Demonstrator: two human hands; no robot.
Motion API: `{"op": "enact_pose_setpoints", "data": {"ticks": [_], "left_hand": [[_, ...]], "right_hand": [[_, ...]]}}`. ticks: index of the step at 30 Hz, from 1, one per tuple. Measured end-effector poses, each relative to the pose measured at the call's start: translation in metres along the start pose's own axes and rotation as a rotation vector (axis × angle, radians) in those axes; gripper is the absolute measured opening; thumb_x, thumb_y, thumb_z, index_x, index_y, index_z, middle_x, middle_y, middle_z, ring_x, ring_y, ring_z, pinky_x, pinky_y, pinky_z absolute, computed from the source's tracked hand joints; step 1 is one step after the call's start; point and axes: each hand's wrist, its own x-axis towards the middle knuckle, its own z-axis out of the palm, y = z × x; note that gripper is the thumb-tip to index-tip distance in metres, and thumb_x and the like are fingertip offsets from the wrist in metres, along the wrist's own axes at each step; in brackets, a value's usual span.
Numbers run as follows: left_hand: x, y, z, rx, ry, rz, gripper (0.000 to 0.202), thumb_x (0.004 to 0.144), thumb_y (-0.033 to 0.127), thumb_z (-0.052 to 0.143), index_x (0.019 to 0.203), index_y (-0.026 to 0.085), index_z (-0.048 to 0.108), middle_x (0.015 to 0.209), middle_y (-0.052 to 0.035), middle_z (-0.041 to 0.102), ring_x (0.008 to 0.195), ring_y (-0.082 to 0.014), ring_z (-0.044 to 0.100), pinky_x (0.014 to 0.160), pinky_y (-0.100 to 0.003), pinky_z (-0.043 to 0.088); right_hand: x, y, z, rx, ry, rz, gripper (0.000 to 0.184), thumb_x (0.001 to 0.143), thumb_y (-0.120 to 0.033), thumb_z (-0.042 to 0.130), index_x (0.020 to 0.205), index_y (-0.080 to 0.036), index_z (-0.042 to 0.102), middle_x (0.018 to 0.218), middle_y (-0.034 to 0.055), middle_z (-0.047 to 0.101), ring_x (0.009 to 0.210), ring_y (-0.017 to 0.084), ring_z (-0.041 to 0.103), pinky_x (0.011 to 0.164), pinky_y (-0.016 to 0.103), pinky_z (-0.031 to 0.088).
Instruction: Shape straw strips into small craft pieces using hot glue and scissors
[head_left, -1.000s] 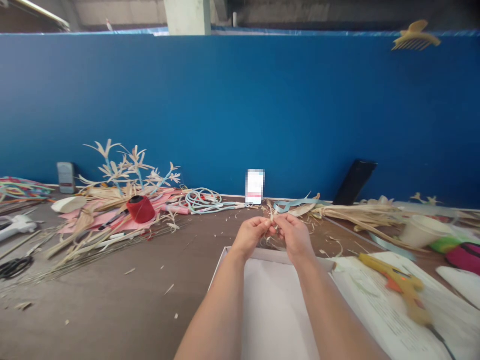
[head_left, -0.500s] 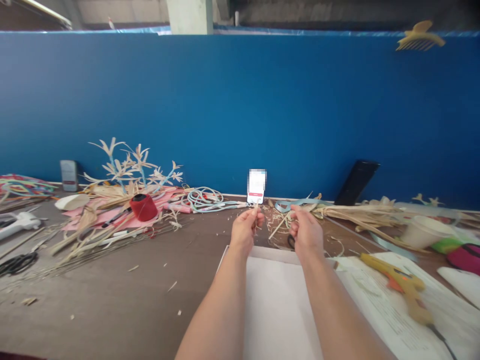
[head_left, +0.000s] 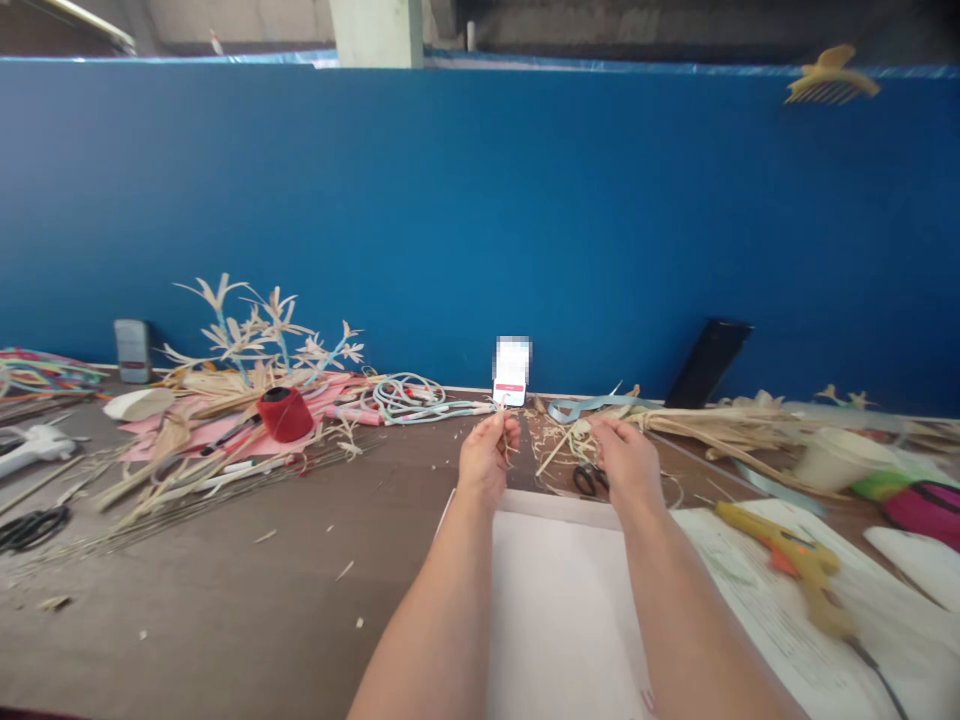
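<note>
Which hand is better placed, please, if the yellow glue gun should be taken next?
Probably the right hand: it is nearer to the yellow glue gun, which lies on that side, and the left hand pinches a small pale piece. Whether the right one holds anything is unclear.

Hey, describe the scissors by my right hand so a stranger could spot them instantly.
Start at the shallow white box at the bottom centre. Just past its far rim, left of the right hand, the scissors lie with two dark finger loops showing. Those dark loops set them apart from the pale shavings around them; the other black-handled pair lies at the far left.
</note>
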Motion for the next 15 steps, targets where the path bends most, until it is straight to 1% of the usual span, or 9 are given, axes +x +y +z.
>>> {"op": "enact_pose_setpoints", "data": {"ticks": [3, 6, 9, 12, 15], "left_hand": [[0.000, 0.001, -0.001, -0.008, -0.018, 0.008, 0.027, 0.065, 0.029, 0.074, 0.085, 0.013, 0.065, 0.072, -0.0013, 0.065, 0.063, -0.0078, 0.059, 0.060, -0.019, 0.043], [-0.001, 0.004, -0.004, -0.012, -0.038, 0.024, 0.027, 0.065, 0.028, 0.074, 0.086, 0.013, 0.066, 0.072, -0.0010, 0.065, 0.064, -0.0075, 0.059, 0.061, -0.019, 0.043], [-0.003, 0.007, -0.008, -0.008, -0.035, 0.044, 0.026, 0.065, 0.027, 0.074, 0.086, 0.013, 0.066, 0.072, -0.0012, 0.065, 0.064, -0.0075, 0.060, 0.062, -0.019, 0.044], [-0.004, 0.009, -0.011, -0.015, -0.021, 0.066, 0.025, 0.066, 0.027, 0.074, 0.086, 0.013, 0.066, 0.072, -0.0015, 0.065, 0.066, -0.0076, 0.060, 0.063, -0.019, 0.044], [-0.007, 0.012, -0.014, -0.022, -0.011, 0.075, 0.024, 0.067, 0.027, 0.073, 0.086, 0.014, 0.066, 0.072, -0.0012, 0.065, 0.066, -0.0075, 0.060, 0.064, -0.019, 0.045]], "right_hand": [[-0.003, -0.011, -0.006, -0.009, -0.102, 0.051, 0.036, 0.063, -0.043, 0.065, 0.086, -0.015, 0.069, 0.044, -0.0055, 0.044, 0.043, 0.010, 0.037, 0.042, 0.023, 0.028], [-0.004, -0.019, -0.014, -0.048, -0.168, 0.008, 0.037, 0.063, -0.044, 0.065, 0.086, -0.016, 0.069, 0.048, -0.0045, 0.047, 0.044, 0.009, 0.037, 0.042, 0.022, 0.028], [-0.005, -0.022, -0.022, -0.090, -0.198, -0.038, 0.040, 0.063, -0.048, 0.065, 0.086, -0.015, 0.069, 0.050, -0.0035, 0.049, 0.045, 0.009, 0.037, 0.042, 0.022, 0.029], [-0.008, -0.022, -0.024, -0.096, -0.208, -0.001, 0.041, 0.063, -0.048, 0.066, 0.086, -0.014, 0.069, 0.050, -0.0038, 0.047, 0.045, 0.009, 0.037, 0.042, 0.022, 0.028], [-0.013, -0.019, -0.020, -0.107, -0.228, 0.024, 0.041, 0.063, -0.049, 0.065, 0.085, -0.014, 0.069, 0.048, -0.0042, 0.046, 0.044, 0.009, 0.036, 0.043, 0.022, 0.029]]}}
